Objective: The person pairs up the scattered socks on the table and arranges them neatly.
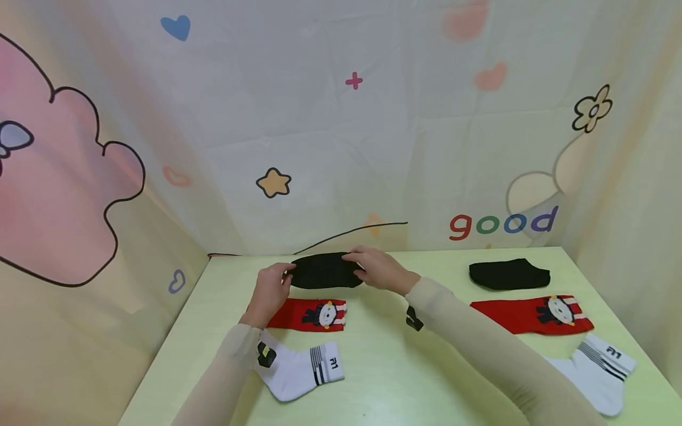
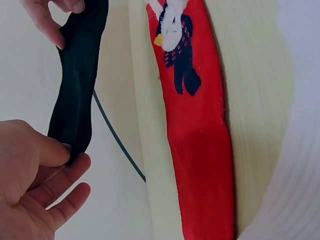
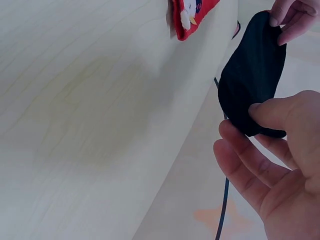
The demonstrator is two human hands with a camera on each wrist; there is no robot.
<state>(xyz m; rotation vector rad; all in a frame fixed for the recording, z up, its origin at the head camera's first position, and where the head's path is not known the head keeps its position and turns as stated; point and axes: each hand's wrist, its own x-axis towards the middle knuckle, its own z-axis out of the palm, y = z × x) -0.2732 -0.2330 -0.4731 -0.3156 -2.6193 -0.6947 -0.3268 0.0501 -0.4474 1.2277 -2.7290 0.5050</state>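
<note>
A black ankle sock (image 1: 326, 271) is held up between both hands near the table's far edge. My left hand (image 1: 272, 291) pinches its left end between thumb and fingers, and my right hand (image 1: 385, 270) pinches its right end. In the left wrist view the black sock (image 2: 80, 75) hangs slightly slack from the left thumb (image 2: 52, 150). The right wrist view shows the right thumb (image 3: 275, 111) pressed on the sock's near end. Just in front lies a red sock (image 1: 309, 315) with a cartoon figure, its toe hidden by my left hand and wrist.
A white striped sock (image 1: 301, 367) lies nearer me on the left, partly behind the left sleeve. At right lie another black sock (image 1: 508, 274), a red sock (image 1: 538, 315) and a white sock (image 1: 602, 373). A printed curtain (image 1: 330, 130) hangs behind the table (image 1: 383, 367).
</note>
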